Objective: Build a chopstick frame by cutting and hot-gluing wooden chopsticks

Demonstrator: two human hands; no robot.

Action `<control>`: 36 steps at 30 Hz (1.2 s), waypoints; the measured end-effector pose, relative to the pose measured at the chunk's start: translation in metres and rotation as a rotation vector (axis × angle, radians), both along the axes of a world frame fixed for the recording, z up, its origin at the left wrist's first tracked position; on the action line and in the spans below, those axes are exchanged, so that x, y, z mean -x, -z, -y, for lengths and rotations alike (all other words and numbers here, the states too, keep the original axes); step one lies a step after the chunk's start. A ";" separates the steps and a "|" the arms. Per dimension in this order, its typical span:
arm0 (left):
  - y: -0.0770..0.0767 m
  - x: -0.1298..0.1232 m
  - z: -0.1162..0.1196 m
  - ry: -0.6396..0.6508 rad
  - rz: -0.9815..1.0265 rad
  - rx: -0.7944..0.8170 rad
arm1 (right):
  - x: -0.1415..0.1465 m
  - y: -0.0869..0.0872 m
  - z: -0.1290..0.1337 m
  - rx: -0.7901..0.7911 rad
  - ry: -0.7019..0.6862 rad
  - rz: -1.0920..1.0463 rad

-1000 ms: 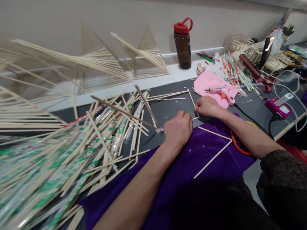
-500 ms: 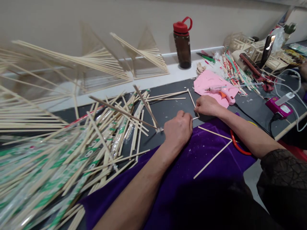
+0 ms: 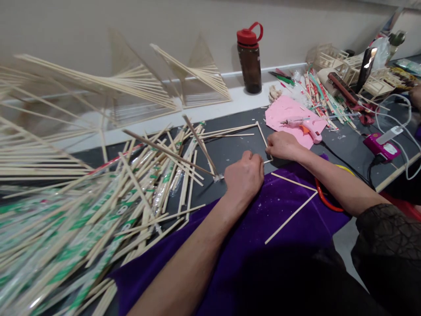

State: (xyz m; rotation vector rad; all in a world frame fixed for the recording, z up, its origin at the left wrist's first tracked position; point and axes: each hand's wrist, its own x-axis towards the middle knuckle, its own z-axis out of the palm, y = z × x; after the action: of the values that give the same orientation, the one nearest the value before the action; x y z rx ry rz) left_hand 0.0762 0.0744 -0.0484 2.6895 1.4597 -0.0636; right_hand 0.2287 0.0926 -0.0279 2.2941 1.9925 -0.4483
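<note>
My left hand (image 3: 245, 175) is closed over a thin wooden stick (image 3: 268, 162) lying along the dark table. Just right of it, my right hand (image 3: 279, 145) has its fingers pinched on a second stick (image 3: 262, 133), near the corner where the two sticks meet. That corner is partly hidden by my fingers. Two upright sticks (image 3: 201, 147) rise from a whitish joint left of my left hand. A long stick (image 3: 230, 130) runs leftward from the far corner. Two joined sticks (image 3: 291, 217) form a V on the purple cloth (image 3: 250, 245).
Loose and plastic-wrapped sticks (image 3: 131, 206) cover the left side. A pink glue gun (image 3: 307, 129) lies on pink paper (image 3: 279, 108). A bottle (image 3: 249, 61) and stick models (image 3: 197, 83) stand by the wall; a purple power adapter (image 3: 381, 147) is at right.
</note>
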 end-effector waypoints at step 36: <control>0.006 -0.001 0.000 0.046 0.055 0.040 | 0.000 -0.035 -0.005 -0.158 -0.181 0.087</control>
State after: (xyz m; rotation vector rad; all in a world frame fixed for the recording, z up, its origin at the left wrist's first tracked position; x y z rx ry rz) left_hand 0.0769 0.0748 -0.0542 2.6704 1.3672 -0.0208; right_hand 0.2286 0.0971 0.0068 2.1470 2.2385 -0.1801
